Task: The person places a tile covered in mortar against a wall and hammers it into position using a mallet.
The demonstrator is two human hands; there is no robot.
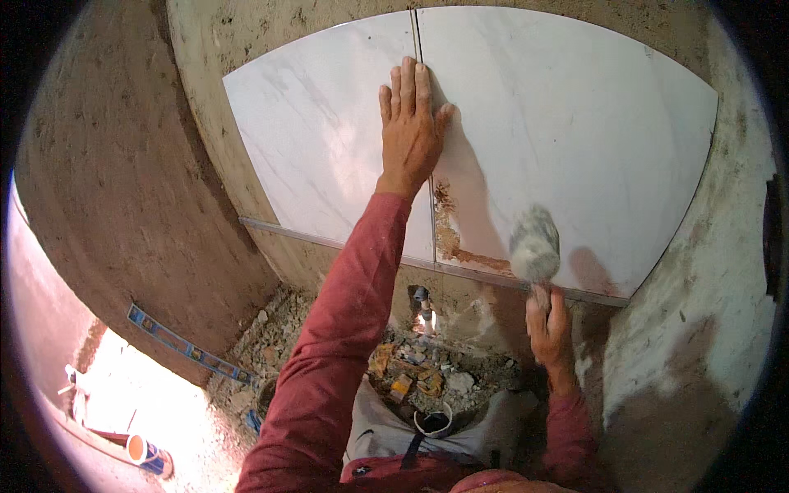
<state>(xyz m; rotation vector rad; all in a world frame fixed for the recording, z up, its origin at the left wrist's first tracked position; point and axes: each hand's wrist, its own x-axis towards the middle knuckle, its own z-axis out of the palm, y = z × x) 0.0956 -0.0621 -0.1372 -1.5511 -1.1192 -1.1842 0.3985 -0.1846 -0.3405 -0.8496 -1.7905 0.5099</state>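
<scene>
My left hand lies flat, fingers together, across the vertical joint between two large white marble-look wall tiles: the left tile and the right tile. My right hand grips the handle of a rubber mallet whose pale, dusty head is blurred, right at the lower part of the right tile. A brownish mortar smear marks that tile's lower left corner. A metal strip runs under both tiles' bottom edges.
Bare rough plaster wall surrounds the tiles. Rubble and broken bits cover the floor below, with a small pipe stub in the wall. A blue spirit level lies at the left; a blue-orange can lies further out.
</scene>
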